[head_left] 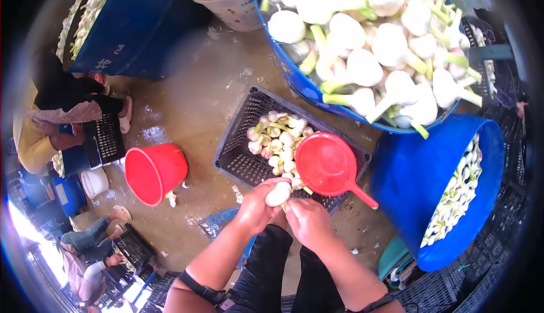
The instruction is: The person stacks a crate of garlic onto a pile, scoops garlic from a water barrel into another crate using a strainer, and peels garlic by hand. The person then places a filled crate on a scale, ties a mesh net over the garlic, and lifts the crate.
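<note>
My left hand [258, 204] is closed round a white garlic bulb [277, 194], which shows between its thumb and fingers. My right hand [306, 218] is pinched at the lower end of the same bulb, near its short stem; whether it holds a tool is hidden. Just beyond both hands, several garlic bulbs [287, 139] with green stems lie in a black plastic crate [238, 137]. Across the crate's right part rests a red strainer [327, 164], its handle pointing down and right.
A blue tub [294, 80] heaped with garlic stands at the top right, and a tilted blue barrel [408, 171] with more garlic below it. A red bucket [156, 174] stands left. People [85, 279] sit beside crates at the left. A white bucket [235, 7] stands at the top.
</note>
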A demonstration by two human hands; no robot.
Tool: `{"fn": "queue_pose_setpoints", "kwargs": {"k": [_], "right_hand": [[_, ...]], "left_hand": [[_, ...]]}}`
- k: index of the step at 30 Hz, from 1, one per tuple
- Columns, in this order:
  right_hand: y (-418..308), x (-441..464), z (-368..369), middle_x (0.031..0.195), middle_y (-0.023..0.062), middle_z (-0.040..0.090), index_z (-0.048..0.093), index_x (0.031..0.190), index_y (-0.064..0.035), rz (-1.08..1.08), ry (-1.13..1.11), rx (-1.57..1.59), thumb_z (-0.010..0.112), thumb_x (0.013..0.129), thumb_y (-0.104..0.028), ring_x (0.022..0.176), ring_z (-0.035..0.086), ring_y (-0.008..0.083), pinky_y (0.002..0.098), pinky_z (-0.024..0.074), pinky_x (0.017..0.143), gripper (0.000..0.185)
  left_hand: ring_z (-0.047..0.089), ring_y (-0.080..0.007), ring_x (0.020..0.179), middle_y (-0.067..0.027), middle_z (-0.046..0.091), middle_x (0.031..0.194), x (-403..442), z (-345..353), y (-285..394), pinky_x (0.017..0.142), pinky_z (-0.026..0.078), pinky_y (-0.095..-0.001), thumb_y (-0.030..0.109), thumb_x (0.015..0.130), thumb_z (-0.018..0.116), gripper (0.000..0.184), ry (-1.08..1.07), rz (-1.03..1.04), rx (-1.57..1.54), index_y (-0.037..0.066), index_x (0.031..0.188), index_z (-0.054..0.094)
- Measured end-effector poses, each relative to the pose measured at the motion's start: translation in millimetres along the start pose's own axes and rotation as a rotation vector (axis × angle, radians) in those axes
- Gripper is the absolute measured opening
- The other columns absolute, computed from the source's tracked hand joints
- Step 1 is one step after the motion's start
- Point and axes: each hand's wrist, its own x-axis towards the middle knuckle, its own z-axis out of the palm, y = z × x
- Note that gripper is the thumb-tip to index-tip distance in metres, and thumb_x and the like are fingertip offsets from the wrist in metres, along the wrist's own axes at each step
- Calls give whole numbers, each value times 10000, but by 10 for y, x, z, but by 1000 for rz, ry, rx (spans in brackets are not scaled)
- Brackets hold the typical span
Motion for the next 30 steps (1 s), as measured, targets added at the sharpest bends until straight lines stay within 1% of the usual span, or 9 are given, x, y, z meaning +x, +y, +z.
{"fn": "queue_pose_setpoints", "kwargs": {"k": [6,8,12,14,18,21,26,29,30], "right_hand": [[-130,55,104,685,135,603,534,744,-35,192,-56,-1,556,811,-176,619,587,316,397,477,587,158],[-80,111,182,729,164,604,576,775,-13,841,-203,991,516,824,-128,627,571,353,382,459,540,138],[-281,78,210,692,174,583,575,780,-13,461,-73,642,524,828,-132,584,589,327,393,453,521,138],[-451,133,134,708,185,600,561,740,-16,78,-94,40,533,832,-199,631,582,369,409,469,569,207],[-399,131,321,731,207,597,570,746,-13,417,-169,210,537,841,-200,675,585,388,438,458,593,212],[-444,91,280,731,208,595,569,766,-19,336,-154,416,539,844,-205,672,586,383,446,455,580,204],[-549,63,232,704,189,591,577,804,-54,116,-132,26,542,833,-193,647,584,365,427,473,573,147],[-405,63,317,694,168,599,574,805,-46,282,-186,42,524,849,-185,585,590,327,402,477,552,154],[-360,63,339,714,158,610,573,802,-29,590,-201,471,508,863,-182,571,595,302,395,480,549,178]], "left_hand": [[422,-99,519,-28,529,711,-42,-220,-107,452,309,-218,201,879,412,324,-187,-20,-178,5,1104,539],[420,-108,504,-41,537,718,-85,-218,-44,442,301,-236,198,869,424,328,-212,0,-274,-4,1103,535],[423,-100,520,-19,537,720,-168,-310,87,462,333,-240,248,885,432,336,-74,18,-155,11,1090,552],[434,-82,536,-2,538,717,-201,-384,103,466,344,-218,287,895,465,328,-165,3,-117,24,1054,579],[467,-60,557,1,551,716,-237,-454,48,447,327,-190,233,877,520,285,-108,35,41,16,1046,595],[479,-60,568,1,557,725,-252,-501,101,450,337,-188,211,868,532,294,-80,11,-31,8,1073,587],[508,-83,610,-23,570,767,-221,-546,36,462,365,-196,200,864,522,328,-146,-51,14,-3,1117,570],[533,-94,666,-48,591,844,-220,-586,-11,474,376,-207,199,857,511,352,-207,-58,-93,-5,1141,556],[579,-145,770,-86,604,971,-240,-600,-1,566,447,-248,200,856,488,389,-239,-52,-78,-8,1181,533]]}}
